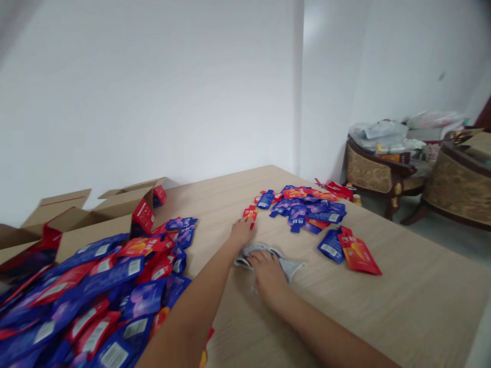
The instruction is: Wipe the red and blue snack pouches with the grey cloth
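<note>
My left hand [242, 232] reaches forward over the table, its fingers closed on the near edge of a small red packet [250, 211]. Closer to me, my right hand [267, 273] presses on a crumpled grey cloth [290, 267], fingers curled into its folds. The cloth lies against the tabletop, partly covered by that hand. Ahead and to the right is a loose heap of blue and red packets [297, 210]. A larger red pouch [358, 251] lies nearer, overlapping a blue packet [330, 246].
A big pile of blue and red pouches [126, 296] covers the table's left side. Open cardboard boxes [103, 232] stand behind it by the wall. The wooden table [402, 301] ends at the right, beyond which are armchairs [370, 166] loaded with plastic bags [383, 134].
</note>
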A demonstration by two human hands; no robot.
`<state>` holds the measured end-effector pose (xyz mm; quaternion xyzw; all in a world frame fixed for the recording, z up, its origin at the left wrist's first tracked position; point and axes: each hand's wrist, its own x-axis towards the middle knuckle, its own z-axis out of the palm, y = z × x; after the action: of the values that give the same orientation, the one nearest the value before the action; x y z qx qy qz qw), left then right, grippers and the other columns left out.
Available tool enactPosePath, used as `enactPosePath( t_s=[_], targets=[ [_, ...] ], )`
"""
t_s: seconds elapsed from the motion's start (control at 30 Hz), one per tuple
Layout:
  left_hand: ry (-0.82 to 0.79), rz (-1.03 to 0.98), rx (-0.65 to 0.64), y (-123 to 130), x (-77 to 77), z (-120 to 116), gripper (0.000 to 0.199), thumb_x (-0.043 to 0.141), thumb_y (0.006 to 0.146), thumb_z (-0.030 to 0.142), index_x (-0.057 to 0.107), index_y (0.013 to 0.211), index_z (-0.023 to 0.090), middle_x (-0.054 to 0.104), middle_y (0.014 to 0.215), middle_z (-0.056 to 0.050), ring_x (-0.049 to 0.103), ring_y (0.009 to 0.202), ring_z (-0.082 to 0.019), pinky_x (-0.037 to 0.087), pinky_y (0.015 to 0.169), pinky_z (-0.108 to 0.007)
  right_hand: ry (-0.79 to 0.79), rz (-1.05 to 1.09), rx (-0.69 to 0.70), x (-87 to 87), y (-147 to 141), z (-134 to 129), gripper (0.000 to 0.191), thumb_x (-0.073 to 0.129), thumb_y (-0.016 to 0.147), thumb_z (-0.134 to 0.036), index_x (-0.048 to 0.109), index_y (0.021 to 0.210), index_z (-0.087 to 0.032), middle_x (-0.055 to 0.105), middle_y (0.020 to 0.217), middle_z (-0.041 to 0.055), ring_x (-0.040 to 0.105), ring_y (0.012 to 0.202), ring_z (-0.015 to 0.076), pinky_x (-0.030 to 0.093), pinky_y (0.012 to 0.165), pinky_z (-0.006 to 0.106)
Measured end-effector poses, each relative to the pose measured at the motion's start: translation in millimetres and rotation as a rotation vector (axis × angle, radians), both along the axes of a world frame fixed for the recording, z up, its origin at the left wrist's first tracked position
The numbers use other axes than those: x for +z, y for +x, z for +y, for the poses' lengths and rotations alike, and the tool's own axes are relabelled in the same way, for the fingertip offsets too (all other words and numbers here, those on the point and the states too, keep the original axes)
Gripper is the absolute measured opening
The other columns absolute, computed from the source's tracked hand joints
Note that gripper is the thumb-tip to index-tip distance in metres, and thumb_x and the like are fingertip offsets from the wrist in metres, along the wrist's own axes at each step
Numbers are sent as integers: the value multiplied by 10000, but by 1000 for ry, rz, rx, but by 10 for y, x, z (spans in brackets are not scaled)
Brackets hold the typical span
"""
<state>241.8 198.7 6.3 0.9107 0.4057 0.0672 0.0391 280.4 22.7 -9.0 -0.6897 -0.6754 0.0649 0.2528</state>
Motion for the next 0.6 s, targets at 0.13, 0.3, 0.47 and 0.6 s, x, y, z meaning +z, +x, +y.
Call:
enactPosePath(
  t_s=[0.13, 0.3, 0.47, 0.6],
  targets=[
    [-23, 11, -9, -618, 102, -349, 267, 498, 821, 261, 573, 1070, 205, 555, 1162, -93, 526, 1071, -231, 417, 897, -371, 190, 239, -180, -93, 207, 46, 458, 341, 770, -21, 604, 1111, -173, 620, 1115, 99, 513, 1082, 201, 378, 960, 344],
    [-140, -182, -141, -1182, 28, -1070, 232, 535, 733, 148, 535, 964, 155, 558, 1035, -82, 552, 949, -187, 439, 855, -304, 380, 365, -116, -154, 27, -51, 420, 321, 821, -97, 530, 1179, -167, 574, 1180, 101, 478, 1133, 200, 361, 997, 381],
    [-220, -472, -67, -1413, -160, -1493, 412, 557, 722, 118, 413, 1108, 139, 542, 1098, -124, 548, 1005, -200, 453, 871, -313, 112, -20, 193, -101, -420, -251, 512, 398, 759, -47, 476, 1263, -94, 535, 1272, 157, 445, 1197, 219, 316, 1023, 370],
    [-235, -523, -41, -1422, -246, -1525, 539, 579, 729, 142, 344, 1214, 159, 518, 1198, -131, 520, 1109, -218, 425, 943, -340, 6, -188, 91, -51, -321, -221, 531, 356, 777, -37, 481, 1291, -84, 465, 1371, 162, 371, 1290, 235, 264, 1057, 411]
  ],
)
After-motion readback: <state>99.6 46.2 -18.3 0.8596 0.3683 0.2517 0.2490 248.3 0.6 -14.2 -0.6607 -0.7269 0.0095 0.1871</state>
